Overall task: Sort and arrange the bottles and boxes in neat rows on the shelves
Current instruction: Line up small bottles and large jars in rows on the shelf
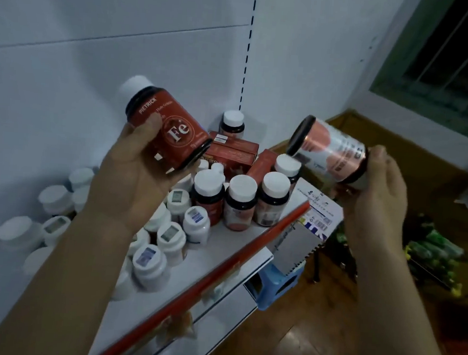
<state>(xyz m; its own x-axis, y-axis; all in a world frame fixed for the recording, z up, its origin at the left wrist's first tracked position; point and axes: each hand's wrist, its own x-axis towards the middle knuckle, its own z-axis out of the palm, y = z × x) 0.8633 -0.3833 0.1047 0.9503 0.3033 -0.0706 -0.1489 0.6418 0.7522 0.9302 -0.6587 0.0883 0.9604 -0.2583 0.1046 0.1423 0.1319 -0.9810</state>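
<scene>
Two bottles held above the shelf (251, 232), one per hand.
The left hand (138, 167) grips a red Fe bottle (169, 133), the right hand (377, 188) a pink-labelled bottle (330, 151), both tilted, probably to compare labels before sorting (a guess). Below, dark bottles (240, 203), red boxes (232, 152) and white bottles (172, 228) crowd the shelf in loose clusters against a white back panel (126, 42); wooden floor (312, 337) and a window (455, 54) lie rightward.

The left grip (135, 175) holds a red-labelled bottle (166, 127) marked "Fe", its white cap tilted up and left, above the shelf (230, 241). The right grip (377, 194) holds a pink-labelled bottle (330, 151) on its side. On the shelf stand dark bottles (242, 203), with white bottles (166, 236) nearer left and red boxes (232, 152) behind.
</scene>
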